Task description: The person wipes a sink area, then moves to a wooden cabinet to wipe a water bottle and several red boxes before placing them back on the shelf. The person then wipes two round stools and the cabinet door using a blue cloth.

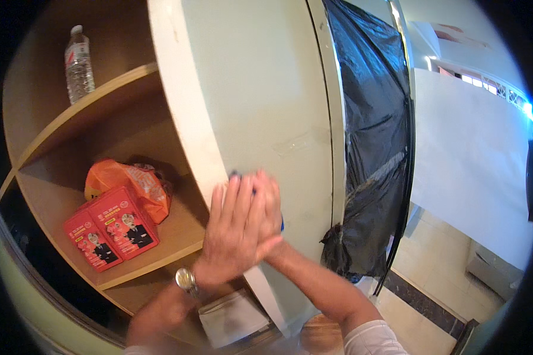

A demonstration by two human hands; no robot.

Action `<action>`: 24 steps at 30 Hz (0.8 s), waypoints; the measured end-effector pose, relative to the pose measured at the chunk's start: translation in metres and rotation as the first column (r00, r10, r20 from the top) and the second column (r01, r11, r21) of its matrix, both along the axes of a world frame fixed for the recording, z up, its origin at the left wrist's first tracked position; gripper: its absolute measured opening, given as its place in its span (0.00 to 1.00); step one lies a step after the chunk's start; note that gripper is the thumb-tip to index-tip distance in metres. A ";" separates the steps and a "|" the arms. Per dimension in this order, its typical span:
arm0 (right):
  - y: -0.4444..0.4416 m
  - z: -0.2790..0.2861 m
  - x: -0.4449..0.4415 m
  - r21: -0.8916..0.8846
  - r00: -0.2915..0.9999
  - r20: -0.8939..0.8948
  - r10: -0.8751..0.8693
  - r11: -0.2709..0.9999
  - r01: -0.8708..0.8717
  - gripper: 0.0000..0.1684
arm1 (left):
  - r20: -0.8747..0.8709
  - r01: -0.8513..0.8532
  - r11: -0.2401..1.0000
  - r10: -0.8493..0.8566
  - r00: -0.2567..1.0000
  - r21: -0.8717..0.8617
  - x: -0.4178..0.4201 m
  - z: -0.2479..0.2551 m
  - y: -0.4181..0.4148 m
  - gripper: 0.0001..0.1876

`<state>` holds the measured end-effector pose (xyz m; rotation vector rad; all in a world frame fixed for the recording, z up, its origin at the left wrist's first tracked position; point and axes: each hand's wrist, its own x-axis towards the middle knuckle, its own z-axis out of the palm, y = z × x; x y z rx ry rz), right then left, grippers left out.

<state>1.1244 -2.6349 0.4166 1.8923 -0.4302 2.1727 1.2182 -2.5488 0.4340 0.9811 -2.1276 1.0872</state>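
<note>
My left hand (233, 222), with a wristwatch (185, 279) at its wrist, lies flat over my right hand (272, 204). Both hands are in front of the pale upright edge (200, 120) between the open shelves and a light panel (266, 88). Dark blue bits of some item (282, 224) peek out around my right hand; the rest of it is hidden. How my right fingers sit on it cannot be seen. The hands look slightly blurred.
On the wooden shelves (115, 277) at left are a clear plastic bottle (79, 66), red printed boxes (111, 228) and an orange bag (153, 191). Below lies a whitish flat box (233, 317). Black plastic sheeting (373, 111) hangs at right. A round wooden top (322, 333) is low down.
</note>
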 end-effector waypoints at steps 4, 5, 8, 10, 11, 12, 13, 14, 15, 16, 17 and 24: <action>0.037 -0.107 -0.001 0.438 0.981 -0.164 -0.103 0.883 0.166 0.27 | 0.029 -0.033 0.970 0.027 0.999 0.242 -0.008 -0.087 0.012 0.52; 0.029 -0.145 0.005 0.457 0.966 -0.218 -0.141 0.860 0.228 0.28 | 0.012 0.001 0.963 -0.004 1.000 0.271 -0.006 -0.117 0.007 0.50; 0.029 -0.242 0.021 0.404 0.949 -0.208 -0.239 0.862 0.306 0.29 | 0.054 0.007 0.945 -0.026 0.998 0.328 -0.005 -0.169 0.012 0.47; 0.044 -0.266 0.013 0.511 0.924 -0.296 -0.241 0.778 0.366 0.29 | 0.063 0.025 0.926 -0.053 0.997 0.377 -0.011 -0.195 0.012 0.44; 0.045 -0.274 0.011 0.458 0.871 -0.283 -0.402 0.741 0.491 0.29 | 0.053 0.043 0.912 -0.070 0.996 0.408 -0.016 -0.205 0.012 0.43; 0.051 -0.272 0.014 0.414 0.805 -0.259 -0.534 0.692 0.592 0.28 | 0.050 0.038 0.895 -0.067 0.996 0.444 -0.014 -0.215 0.017 0.42; 0.058 -0.268 0.017 0.374 0.723 -0.229 -0.652 0.627 0.684 0.28 | 0.037 0.046 0.880 -0.072 0.997 0.472 -0.010 -0.229 0.018 0.40; 0.068 -0.269 0.020 0.335 0.619 -0.205 -0.758 0.540 0.772 0.27 | 0.006 0.073 0.865 -0.088 0.996 0.497 -0.008 -0.244 0.017 0.39; 0.074 -0.271 0.019 0.293 0.490 -0.168 -0.855 0.432 0.853 0.27 | -0.024 0.112 0.852 -0.116 0.993 0.511 -0.011 -0.258 0.014 0.37; 0.074 -0.302 0.021 0.345 0.554 -0.335 -0.762 0.448 0.825 0.26 | -0.053 0.147 0.838 -0.140 0.989 0.526 -0.013 -0.272 0.010 0.36; 0.063 -0.345 0.011 0.396 0.585 -0.475 -0.657 0.434 0.809 0.26 | -0.086 0.190 0.814 -0.171 0.982 0.549 -0.026 -0.282 0.002 0.35; 0.026 -0.375 -0.043 0.805 0.834 -0.380 -0.400 0.302 0.511 0.26 | -0.020 0.167 0.791 -0.192 0.981 0.588 -0.060 -0.278 -0.031 0.35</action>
